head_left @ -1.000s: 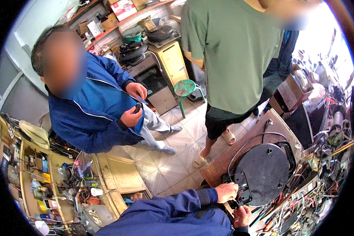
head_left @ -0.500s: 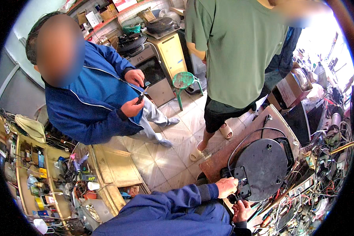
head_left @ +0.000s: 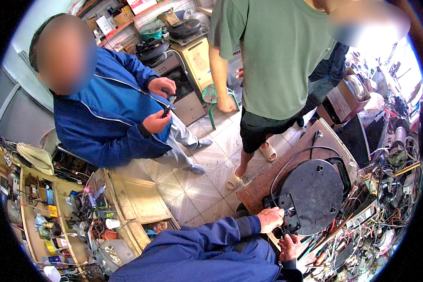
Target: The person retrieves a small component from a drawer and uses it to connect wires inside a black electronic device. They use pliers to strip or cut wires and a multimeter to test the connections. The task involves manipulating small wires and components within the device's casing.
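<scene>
A round black appliance [head_left: 310, 190] lies on a worn brown board [head_left: 254, 188], with a cord curving around it. My left hand [head_left: 270, 218] has its fingers curled at the black mounting plate [head_left: 293, 223] on the appliance's near left side, beside a small pale metal piece; what it grips is unclear. Just below, my right hand [head_left: 289, 246] is closed with fingertips together at the appliance's lower edge, on something too small to make out.
A person in a blue jacket [head_left: 113, 122] stands at left holding a small dark item; another in a green shirt [head_left: 277, 61] stands beyond the board. Cluttered shelving [head_left: 37, 211] fills the left, tangled cables and parts [head_left: 380, 216] the right, and a green stool [head_left: 209, 94] stands behind.
The green-shirted person's arm has come down beside the stool. The blue-jacketed person's hands have shifted slightly. The scene has shifted upward in view; my hands remain at the mounting plate.
</scene>
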Demonstrator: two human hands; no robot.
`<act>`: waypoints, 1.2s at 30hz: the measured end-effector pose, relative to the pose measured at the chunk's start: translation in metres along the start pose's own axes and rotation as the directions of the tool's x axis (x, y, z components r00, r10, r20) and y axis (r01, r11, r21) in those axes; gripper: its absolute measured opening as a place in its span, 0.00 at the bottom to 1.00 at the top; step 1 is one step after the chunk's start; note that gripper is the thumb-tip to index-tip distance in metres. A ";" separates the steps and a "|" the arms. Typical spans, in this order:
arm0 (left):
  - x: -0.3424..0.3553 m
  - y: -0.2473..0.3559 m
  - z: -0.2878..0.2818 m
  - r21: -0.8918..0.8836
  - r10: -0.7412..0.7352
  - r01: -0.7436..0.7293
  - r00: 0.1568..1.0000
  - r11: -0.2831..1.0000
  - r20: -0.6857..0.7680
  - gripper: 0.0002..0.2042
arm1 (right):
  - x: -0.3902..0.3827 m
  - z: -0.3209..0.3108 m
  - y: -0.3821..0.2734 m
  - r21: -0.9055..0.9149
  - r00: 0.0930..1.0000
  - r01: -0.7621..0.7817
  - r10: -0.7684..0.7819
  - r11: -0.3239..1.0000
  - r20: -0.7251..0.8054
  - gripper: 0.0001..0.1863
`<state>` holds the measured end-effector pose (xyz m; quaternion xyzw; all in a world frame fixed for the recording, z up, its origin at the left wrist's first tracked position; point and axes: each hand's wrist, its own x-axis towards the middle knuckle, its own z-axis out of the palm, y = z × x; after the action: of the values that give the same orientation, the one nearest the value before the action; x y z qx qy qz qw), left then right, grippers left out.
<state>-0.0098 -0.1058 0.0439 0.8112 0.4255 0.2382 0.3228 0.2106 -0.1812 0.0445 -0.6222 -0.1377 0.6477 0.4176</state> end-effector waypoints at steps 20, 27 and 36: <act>0.015 0.027 -0.041 -0.010 0.008 -0.007 0.998 1.000 0.061 0.09 | -0.013 0.015 0.003 -0.059 0.996 0.075 -0.078 0.995 -0.048 0.19; 0.023 0.028 -0.050 -0.013 0.002 0.000 0.990 1.000 0.141 0.10 | -0.016 0.024 0.004 -0.033 0.992 0.094 -0.096 0.995 -0.084 0.20; 0.028 0.031 -0.050 -0.034 -0.006 0.012 0.983 0.999 0.186 0.09 | -0.019 0.023 0.008 -0.068 0.981 0.160 -0.166 0.985 -0.097 0.22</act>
<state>-0.0110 -0.0793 0.1033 0.8221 0.3930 0.1674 0.3765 0.1837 -0.1917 0.0565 -0.6534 -0.1860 0.5740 0.4571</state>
